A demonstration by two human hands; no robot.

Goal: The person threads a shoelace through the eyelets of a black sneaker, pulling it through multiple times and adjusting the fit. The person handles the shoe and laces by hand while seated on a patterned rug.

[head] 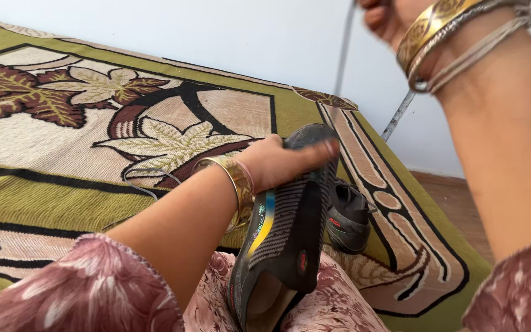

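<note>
Two dark shoes: one [287,233] upright on the person's lap, the left hand [284,161] wrapped over its toe; the other [346,216] lies just behind on the patterned bed cover [44,154]. Right hand [383,15], raised, pinches a taut lace [341,67]. One loose lace [145,181] lies nearby.

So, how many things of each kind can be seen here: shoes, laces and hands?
Shoes: 2, one held on the lap, one lying on the bed cover.
Grey laces: 2, one pulled upward, one loose on the cover.
Hands: 2, left, right.
Total: 6.
</note>
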